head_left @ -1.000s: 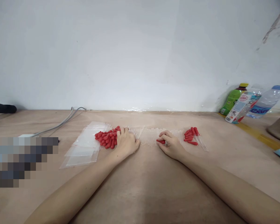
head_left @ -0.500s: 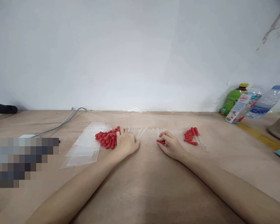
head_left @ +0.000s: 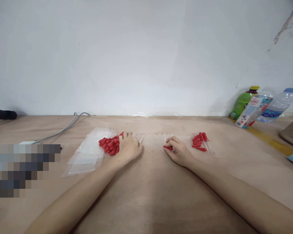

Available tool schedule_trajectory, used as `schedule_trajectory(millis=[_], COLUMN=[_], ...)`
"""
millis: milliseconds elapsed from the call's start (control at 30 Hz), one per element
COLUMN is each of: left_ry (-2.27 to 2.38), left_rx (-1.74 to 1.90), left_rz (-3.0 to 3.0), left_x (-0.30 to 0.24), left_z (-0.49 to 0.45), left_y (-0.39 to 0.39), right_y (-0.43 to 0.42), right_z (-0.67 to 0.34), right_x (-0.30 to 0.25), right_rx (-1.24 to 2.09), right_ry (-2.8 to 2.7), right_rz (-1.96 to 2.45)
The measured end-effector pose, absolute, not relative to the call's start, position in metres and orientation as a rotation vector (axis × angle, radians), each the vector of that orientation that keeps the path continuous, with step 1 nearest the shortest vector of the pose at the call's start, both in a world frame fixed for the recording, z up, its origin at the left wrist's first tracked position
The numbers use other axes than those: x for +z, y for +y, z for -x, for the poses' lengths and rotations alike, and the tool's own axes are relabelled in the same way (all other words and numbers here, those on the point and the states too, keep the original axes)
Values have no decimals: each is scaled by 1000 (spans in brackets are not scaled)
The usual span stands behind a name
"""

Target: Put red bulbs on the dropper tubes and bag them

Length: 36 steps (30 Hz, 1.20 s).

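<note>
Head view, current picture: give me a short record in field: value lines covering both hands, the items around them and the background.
Left hand: over the right edge of the large red pile; grip hidden
Right hand: fingertips hold one red piece
Between hands: row of thin clear sticks
Right of right hand: small red group
Left of large pile: overlapping clear bags
Back right: green bottle, blue-capped bottle
Surface: wooden table
</note>
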<state>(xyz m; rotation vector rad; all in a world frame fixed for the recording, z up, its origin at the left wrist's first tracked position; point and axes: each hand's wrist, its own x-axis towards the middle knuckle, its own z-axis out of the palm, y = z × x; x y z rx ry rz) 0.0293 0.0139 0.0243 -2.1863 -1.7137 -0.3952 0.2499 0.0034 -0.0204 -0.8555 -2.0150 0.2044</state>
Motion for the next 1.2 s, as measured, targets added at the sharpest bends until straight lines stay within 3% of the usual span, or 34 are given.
schedule_trajectory(millis=[233,900,1200], left_ry=[-1408,-1350,-956], left_rx=[-651,-785,-702], left_rz=[2272,2415,2574], left_x=[23,11,6], left_z=[-38,-38,-47], left_y=[7,6,5], right_y=[7,9,0], right_z=[-253,-254,-238], right_x=[-18,-18,-15], right_rx=[122,-28,-62], right_ry=[-1920,-2068,-2079], right_rz=[953,1162,1031])
